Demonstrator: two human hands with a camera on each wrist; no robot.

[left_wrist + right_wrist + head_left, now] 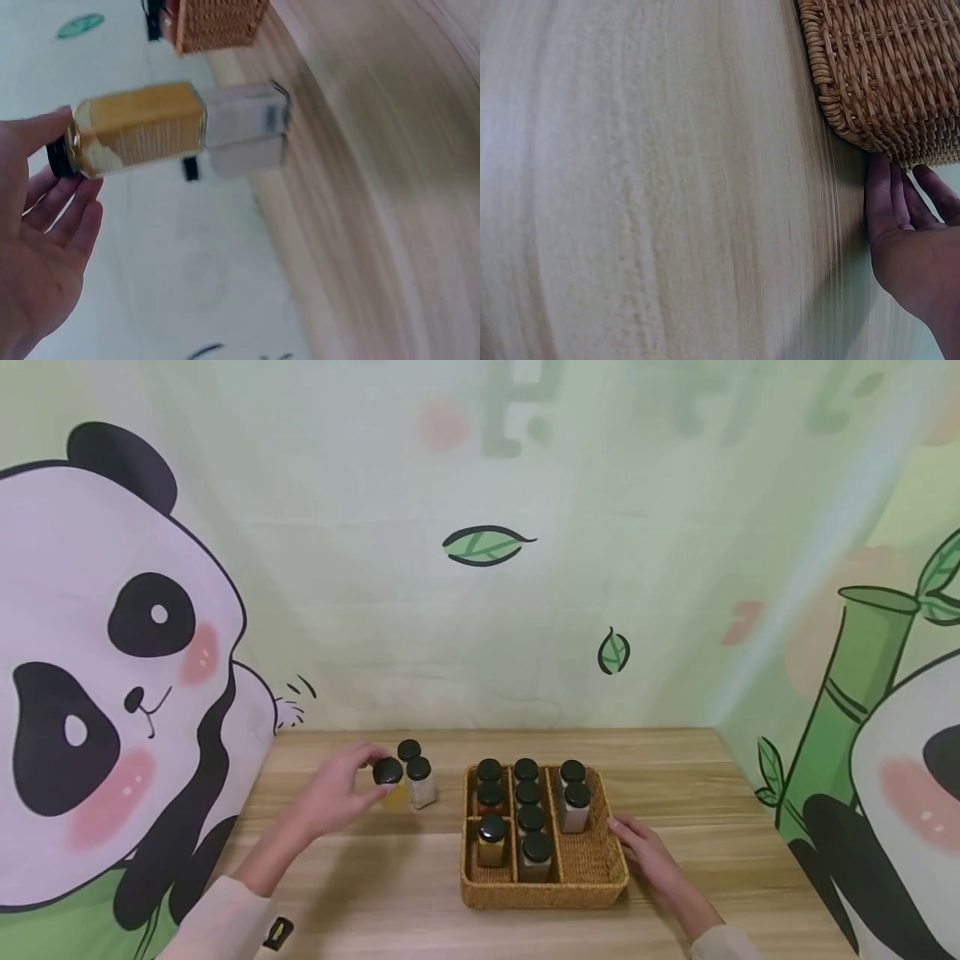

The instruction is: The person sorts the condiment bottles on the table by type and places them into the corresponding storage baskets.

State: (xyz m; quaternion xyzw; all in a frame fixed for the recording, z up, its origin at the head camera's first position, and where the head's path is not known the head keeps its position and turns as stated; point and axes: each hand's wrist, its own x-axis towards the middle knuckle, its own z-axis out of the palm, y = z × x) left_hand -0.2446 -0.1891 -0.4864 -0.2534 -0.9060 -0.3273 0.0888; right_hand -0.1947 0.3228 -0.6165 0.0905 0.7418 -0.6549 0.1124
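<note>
My left hand point(341, 789) pinches the black lid of a spice jar point(139, 127) filled with yellow powder. In the left wrist view its base appears raised off the table. Close beside it stand two more black-lidded jars, one with pale contents point(422, 783) and another point(408, 750) partly hidden behind. My right hand point(648, 852) touches the right side of the woven basket point(900, 75) with nearly straight fingers. Several spice jars with black lids stand in the basket's compartments, among them a yellowish one point(491, 852) at front left and a pale one point(574, 814) on the right.
The basket sits on a wooden table point(675, 760). A small black object point(278, 933) lies near the left forearm. Behind the table hangs a cloth backdrop point(525, 635) printed with pandas, leaves and bamboo. In the basket's right compartment, bare woven floor point(592, 864) shows in front of the jars.
</note>
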